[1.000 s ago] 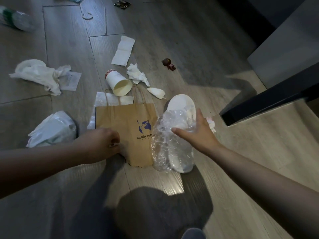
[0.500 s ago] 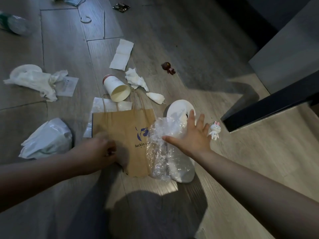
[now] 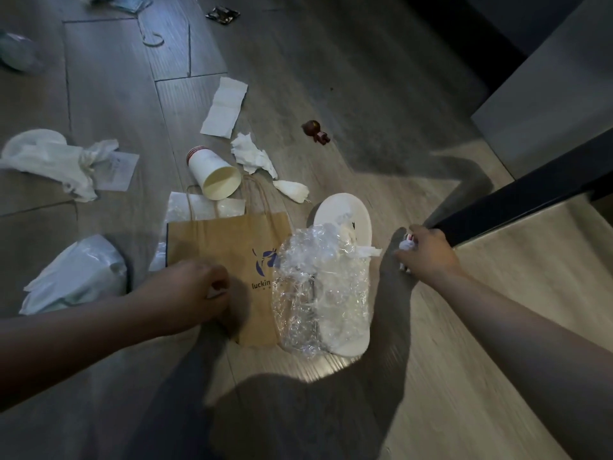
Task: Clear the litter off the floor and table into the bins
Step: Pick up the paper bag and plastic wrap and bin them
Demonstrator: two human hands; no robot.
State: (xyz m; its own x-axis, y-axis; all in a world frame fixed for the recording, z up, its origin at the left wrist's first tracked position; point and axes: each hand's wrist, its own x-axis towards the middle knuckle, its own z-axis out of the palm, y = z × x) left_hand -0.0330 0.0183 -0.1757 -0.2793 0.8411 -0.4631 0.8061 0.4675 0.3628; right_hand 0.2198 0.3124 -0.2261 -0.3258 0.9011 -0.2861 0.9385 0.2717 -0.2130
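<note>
Litter [image 3: 252,157] lies scattered over the floor [image 3: 331,78], all of it ahead of and between the two hands; no bin is in view. The left hand [image 3: 185,293] has its fingers curled at the near left edge of a brown paper bag [image 3: 219,247], which lies flat on the floor, and appears to pinch that edge. Just to the right of that hand, overlapping the bag's right side, sits a crumpled sheet of clear plastic wrap [image 3: 308,293] on a white oval dish [image 3: 345,214]. The right hand [image 3: 428,252] is on the far side of the dish, fingers closed round a small white figure [image 3: 407,246] (only a bit of it shows past the knuckles) low by the floor.

Beyond the left hand a paper cup [image 3: 212,171] lies on its side on the bag's handles, and a white plastic bag [image 3: 76,273] sits just to that hand's left. A small brown figure [image 3: 315,131] stands well ahead of the right hand.

The step in hand looks like gathering: one piece picked up on the right, the bag held ready on the left. The next move probably calls for opening the bag's mouth, or lifting it, so the figure and the loose wrap can go in before carrying everything to a bin. The wrap is light and springy and may slip off the dish if that is lifted carelessly.
</note>
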